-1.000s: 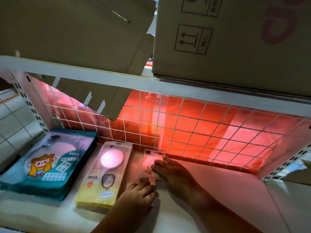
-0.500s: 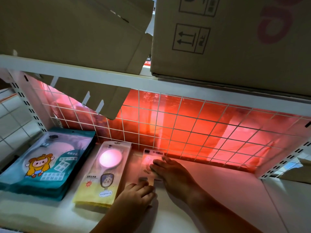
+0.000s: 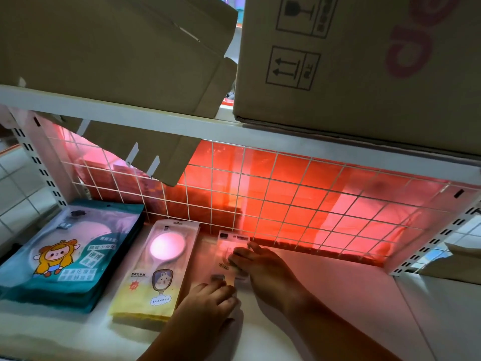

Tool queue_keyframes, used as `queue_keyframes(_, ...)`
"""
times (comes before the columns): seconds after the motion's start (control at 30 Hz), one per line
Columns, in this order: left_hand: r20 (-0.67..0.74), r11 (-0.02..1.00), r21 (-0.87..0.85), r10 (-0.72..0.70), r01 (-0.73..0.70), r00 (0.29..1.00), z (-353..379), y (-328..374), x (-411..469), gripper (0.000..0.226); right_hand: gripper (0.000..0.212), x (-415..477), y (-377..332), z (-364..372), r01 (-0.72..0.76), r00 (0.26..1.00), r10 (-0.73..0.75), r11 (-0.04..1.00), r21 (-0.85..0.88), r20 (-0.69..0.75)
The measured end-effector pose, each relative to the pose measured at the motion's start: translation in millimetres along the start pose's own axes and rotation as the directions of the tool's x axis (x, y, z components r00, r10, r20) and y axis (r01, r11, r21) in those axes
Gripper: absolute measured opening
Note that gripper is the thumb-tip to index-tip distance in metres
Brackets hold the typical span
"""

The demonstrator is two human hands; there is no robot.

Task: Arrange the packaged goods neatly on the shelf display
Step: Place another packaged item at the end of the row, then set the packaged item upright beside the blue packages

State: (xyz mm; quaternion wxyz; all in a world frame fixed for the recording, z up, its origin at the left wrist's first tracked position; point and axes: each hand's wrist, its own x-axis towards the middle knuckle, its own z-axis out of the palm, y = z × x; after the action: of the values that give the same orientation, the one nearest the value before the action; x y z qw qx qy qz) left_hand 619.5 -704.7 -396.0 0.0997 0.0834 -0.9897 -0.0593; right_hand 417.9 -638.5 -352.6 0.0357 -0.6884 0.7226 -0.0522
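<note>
Looking down via head cam: right hand [image 3: 263, 264] lies flat on a clear pkt [image 3: 227, 247], fingers straight & close together, pressing it onto the white shelf [image 3: 338, 295]. Left hand [image 3: 208, 306] sits just nearer the viewer, fingers bent, tips on the pkt's near edge. Thumb is hidden, so can't tell if it pinches or only touches. The clear pkt lies flat under both hands, its far end just short of the wire grid [image 3: 286, 194] at the back. Just left of the left hand lies a yellow mirror pkt [image 3: 153, 272], flat, w/ the round pink mirror toward the grid. Further left, well apart from both hands, is a stack of teal pkts [image 3: 65, 256] w/ a cartoon figure. Above the hands, the upper shelf board [image 3: 156, 126] carries two cardboard boxes [image 3: 351, 74]. Red glow shows behind the grid, beyond the right hand.
</note>
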Motion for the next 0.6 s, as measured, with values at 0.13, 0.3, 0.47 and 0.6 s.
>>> queue_keyframes(0.13, -0.086, 0.996, -0.025, -0.087, 0.085, 0.993, -18, 9, 7, 0.044, 0.062, 0, 0, -10, -0.027, 0.998, 0.027, 1.000, -0.003, -0.054)
queue_keyframes(0.3, -0.171, 0.982, -0.051, -0.186, 0.180, 0.968, -47, 17, 28, 0.055, 0.036, -19, 0, -33, -0.098, 0.970, 0.114, 0.992, 0.084, -0.214)
queue_keyframes(0.47, -0.200, 0.984, -0.104, -0.166, 0.148, 0.966, -60, 33, 52, 0.042, 0.024, -56, -2, -67, -0.235, 0.946, 0.239, 0.971, 0.042, -0.219)
queue_keyframes(0.6, -0.332, 0.989, -0.143, -0.078, 0.032, 0.940, -84, 66, 78, 0.042, 0.024, -99, 8, -99, -0.325, 0.893, 0.321, 0.945, 0.043, -0.316)
